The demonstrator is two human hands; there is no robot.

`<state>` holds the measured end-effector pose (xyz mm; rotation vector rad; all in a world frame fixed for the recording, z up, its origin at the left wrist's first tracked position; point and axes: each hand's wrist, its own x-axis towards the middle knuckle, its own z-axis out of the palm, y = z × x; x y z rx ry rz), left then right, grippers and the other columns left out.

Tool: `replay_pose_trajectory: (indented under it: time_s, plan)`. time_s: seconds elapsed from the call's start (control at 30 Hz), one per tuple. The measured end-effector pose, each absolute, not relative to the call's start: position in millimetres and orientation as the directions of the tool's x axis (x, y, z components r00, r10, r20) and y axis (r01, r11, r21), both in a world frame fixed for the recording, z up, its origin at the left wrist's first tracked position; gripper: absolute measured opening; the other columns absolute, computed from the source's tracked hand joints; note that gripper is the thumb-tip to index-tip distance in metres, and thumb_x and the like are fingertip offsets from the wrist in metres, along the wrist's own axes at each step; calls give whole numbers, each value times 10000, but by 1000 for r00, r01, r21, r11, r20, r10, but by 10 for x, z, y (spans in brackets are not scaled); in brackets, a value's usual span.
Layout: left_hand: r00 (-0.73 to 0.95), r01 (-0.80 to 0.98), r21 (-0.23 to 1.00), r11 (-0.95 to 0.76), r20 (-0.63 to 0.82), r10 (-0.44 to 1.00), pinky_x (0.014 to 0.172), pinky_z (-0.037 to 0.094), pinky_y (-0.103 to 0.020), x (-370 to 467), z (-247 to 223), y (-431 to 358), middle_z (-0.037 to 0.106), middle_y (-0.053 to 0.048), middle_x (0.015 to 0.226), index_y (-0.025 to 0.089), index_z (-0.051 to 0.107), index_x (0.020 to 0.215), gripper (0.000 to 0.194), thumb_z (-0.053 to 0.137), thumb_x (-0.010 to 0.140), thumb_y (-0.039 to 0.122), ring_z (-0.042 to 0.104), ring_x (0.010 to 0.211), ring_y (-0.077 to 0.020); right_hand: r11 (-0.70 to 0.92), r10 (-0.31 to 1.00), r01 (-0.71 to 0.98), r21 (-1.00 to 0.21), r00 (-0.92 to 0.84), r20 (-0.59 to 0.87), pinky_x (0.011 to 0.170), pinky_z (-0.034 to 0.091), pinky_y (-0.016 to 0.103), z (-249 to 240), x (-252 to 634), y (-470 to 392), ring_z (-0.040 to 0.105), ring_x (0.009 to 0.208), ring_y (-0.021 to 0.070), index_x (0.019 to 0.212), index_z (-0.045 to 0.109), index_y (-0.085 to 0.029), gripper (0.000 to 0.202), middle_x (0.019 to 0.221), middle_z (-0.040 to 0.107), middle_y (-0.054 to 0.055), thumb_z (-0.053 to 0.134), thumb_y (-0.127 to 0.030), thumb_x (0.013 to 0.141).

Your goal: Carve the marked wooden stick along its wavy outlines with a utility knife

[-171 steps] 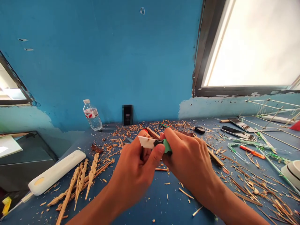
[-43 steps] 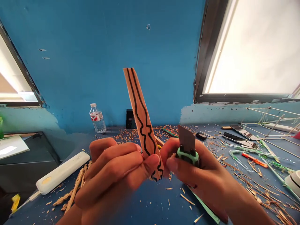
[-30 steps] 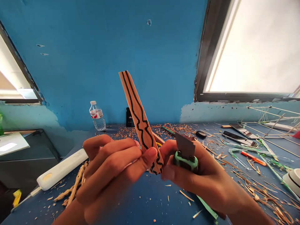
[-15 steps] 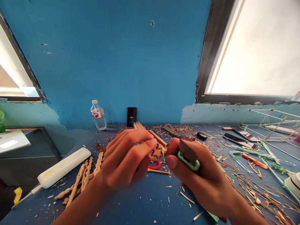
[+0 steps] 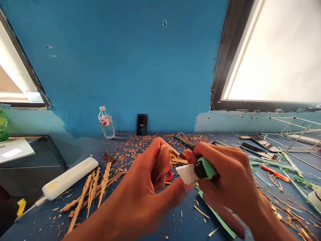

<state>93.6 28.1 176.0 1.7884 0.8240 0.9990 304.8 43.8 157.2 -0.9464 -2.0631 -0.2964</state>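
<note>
My right hand (image 5: pixel 225 167) is wrapped round the green handle of a utility knife (image 5: pixel 206 168). The wide blade (image 5: pixel 186 173) points left and catches the light. Close to it, my left hand (image 5: pixel 150 180) has its fingers curled inward, with the thumb stretched out below the blade, at or near its edge. Whatever those fingers hold, if anything, is hidden in the curl. Behind the hands lie red-handled scissors (image 5: pixel 169 176), partly covered, and some wooden pieces (image 5: pixel 179 161). Carved wooden sticks (image 5: pixel 104 182) lie in a pile to the left.
Wood shavings (image 5: pixel 132 147) are scattered over the blue table. A water bottle (image 5: pixel 106 123) and a phone (image 5: pixel 142 125) stand by the wall. A white power strip (image 5: pixel 70 178) lies left; an orange pen (image 5: pixel 275 173), phones (image 5: pixel 259 151) and a stick frame (image 5: pixel 296 134) are at right.
My left hand has turned over, its thumb now reaching towards the knife. The knife has turned from pointing up and left to lying with its blade leftward. Both hands remain close together.
</note>
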Motion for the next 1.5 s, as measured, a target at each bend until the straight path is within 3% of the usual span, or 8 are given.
replay_pose_trajectory:
  time_s: [0.2,0.47,0.7,1.1,1.3,1.5]
  plan:
    - [426,184,936,-299,198,883,498,285,-209,978,1724,277,360,94,696,235,392,769,490,878,724,272,300,597,-86,672,584,723,-162,-382,716,545,235,272,1558,3002,365,274,550,107,776,371,-240,273,615,406,-85,618,-124,778]
    - [451,191,902,-387,269,851,489,271,-226,992,1701,234,400,95,661,234,451,796,336,777,845,296,332,560,-80,684,630,693,-226,-405,662,526,250,266,1563,2987,353,362,536,93,777,408,-234,297,668,540,-64,693,-280,846]
    - [435,277,851,-446,303,848,494,313,-227,1010,1712,229,392,77,674,234,440,793,342,602,964,482,347,566,-89,688,639,684,-244,-411,650,533,267,253,1547,2977,401,382,553,86,782,426,-229,248,704,571,-72,671,-216,815]
    - [436,350,773,-530,367,822,504,373,-221,996,1661,243,475,70,708,243,433,823,293,607,969,428,409,576,-86,682,646,691,-239,-417,639,521,243,270,1550,2961,400,385,535,94,785,442,-234,197,687,586,-61,632,-236,835]
    - [437,299,721,-625,479,761,419,284,-225,1060,1632,346,382,107,614,249,370,800,285,580,976,329,341,464,-61,614,671,750,-245,-333,663,537,227,278,1505,2888,424,456,529,111,783,475,-229,148,687,623,-33,616,-233,826]
    - [407,386,710,-590,443,799,472,304,-220,1065,1602,426,333,88,657,230,379,751,282,489,1002,300,304,543,-75,509,682,836,-204,-247,688,541,180,283,1442,2779,461,454,512,122,768,506,-219,125,654,634,-16,627,-199,791]
